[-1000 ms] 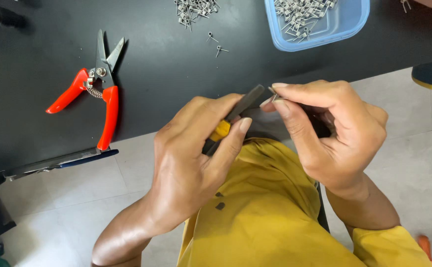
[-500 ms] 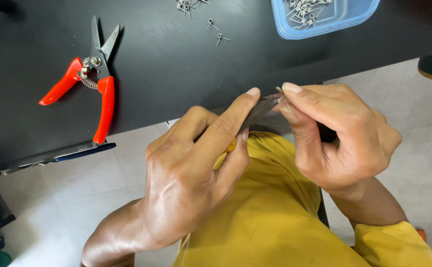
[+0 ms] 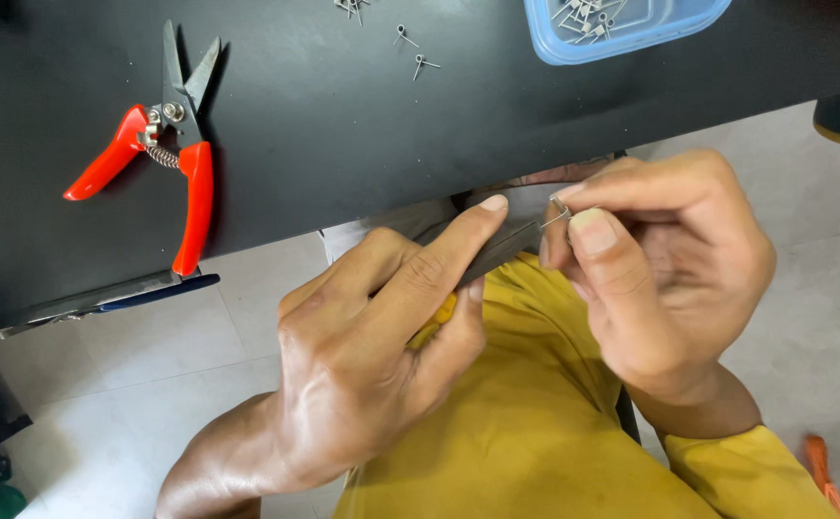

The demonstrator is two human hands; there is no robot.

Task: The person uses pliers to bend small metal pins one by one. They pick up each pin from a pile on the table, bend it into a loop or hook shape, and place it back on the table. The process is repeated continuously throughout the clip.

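Head view: left hand (image 3: 372, 356) wraps a pair of pliers (image 3: 492, 255) with dark jaws and a yellow handle part peeking under the palm, index finger stretched along the top of the tool; grip pressed shut around the pliers. Right hand (image 3: 660, 279) sits just beside, thumb and index finger pinching a small metal wire pin (image 3: 556, 213) right at the plier tip; pin touches or sits almost at the tip, cannot tell which. Both hands hang below the near edge of the black worktop (image 3: 343, 144), over the lap, above a yellow shirt (image 3: 535, 432). On the worktop, upper left, red-handled snips (image 3: 160, 159) with a spring between the handles lie with blades open, pointing away. Top right, a blue plastic tray (image 3: 631, 38) holds a heap of small metal pins, partly cut off by the frame. A few loose metal pins (image 3: 410, 48) lie on the worktop between snips and tray, near the top edge. A dark flat tool with a blue part (image 3: 112, 298) sticks out at the worktop's near left edge; too unclear to name. Pale floor tiles (image 3: 247, 317) under everything.
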